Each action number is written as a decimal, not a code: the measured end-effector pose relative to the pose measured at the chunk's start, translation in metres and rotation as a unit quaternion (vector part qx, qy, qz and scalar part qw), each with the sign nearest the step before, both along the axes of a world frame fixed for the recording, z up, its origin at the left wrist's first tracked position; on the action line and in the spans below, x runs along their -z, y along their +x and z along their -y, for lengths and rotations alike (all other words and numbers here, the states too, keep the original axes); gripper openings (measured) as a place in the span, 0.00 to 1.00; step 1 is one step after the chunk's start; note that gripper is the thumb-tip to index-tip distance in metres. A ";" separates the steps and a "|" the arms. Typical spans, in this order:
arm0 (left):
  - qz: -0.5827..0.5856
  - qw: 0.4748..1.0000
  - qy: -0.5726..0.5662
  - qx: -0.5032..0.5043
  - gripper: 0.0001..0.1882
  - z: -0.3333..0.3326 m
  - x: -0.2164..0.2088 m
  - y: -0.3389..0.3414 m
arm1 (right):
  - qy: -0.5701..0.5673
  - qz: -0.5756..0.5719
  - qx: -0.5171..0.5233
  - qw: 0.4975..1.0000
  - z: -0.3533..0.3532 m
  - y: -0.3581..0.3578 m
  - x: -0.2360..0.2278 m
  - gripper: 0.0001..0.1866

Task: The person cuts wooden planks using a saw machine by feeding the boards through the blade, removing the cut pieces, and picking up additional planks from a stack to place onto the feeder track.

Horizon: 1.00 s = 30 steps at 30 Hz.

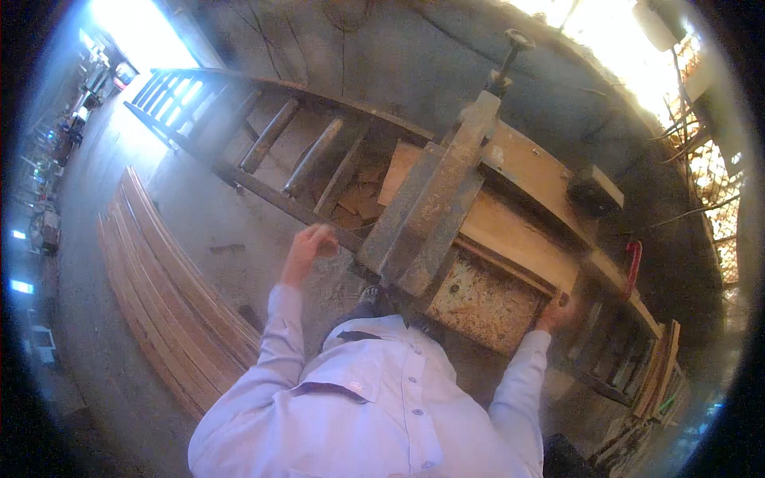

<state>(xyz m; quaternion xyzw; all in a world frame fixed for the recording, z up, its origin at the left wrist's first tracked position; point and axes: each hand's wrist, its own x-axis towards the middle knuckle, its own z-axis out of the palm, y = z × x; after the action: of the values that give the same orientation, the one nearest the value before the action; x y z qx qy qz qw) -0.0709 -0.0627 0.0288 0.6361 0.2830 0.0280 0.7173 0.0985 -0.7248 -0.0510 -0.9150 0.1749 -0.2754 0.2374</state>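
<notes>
My left hand [312,244] hovers near the front rail of the roller table, left of the machine's heavy metal arm. Its fingers are loosely bent and a little blurred, with nothing visible in them. My right hand [555,313] is at the right end of a wooden board [510,233], fingers curled at the board's near corner. That board lies on the machine bed, along a wooden fence [527,169]. In front of it is a worn, speckled metal plate [486,299]. The metal arm [438,199] crosses over the board's left part and hides it there.
The roller table [275,135] runs off to the far left. Long wooden planks [163,279] lie stacked on my left. A dark block [596,190] sits on the fence, and a red handle [633,267] stands farther right. Upright wood pieces [657,370] lean at the right end.
</notes>
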 end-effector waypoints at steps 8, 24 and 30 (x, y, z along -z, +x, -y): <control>-0.048 0.986 0.031 0.158 0.18 0.017 0.073 0.150 | -0.021 0.010 0.030 0.999 0.004 -0.003 0.009 0.37; 0.147 0.962 0.167 0.160 0.15 0.005 0.115 0.125 | -0.005 -0.031 0.029 0.999 -0.009 0.000 -0.010 0.37; 0.062 0.942 0.274 0.184 0.17 -0.003 0.122 0.137 | -0.005 -0.041 0.032 0.999 0.000 0.000 0.002 0.37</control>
<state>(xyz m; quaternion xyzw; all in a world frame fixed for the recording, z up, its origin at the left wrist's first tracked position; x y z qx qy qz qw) 0.0665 -0.0597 -0.0928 0.8461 0.0969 0.0115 0.5240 0.0983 -0.7246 -0.0526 -0.9207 0.2121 -0.2460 0.2165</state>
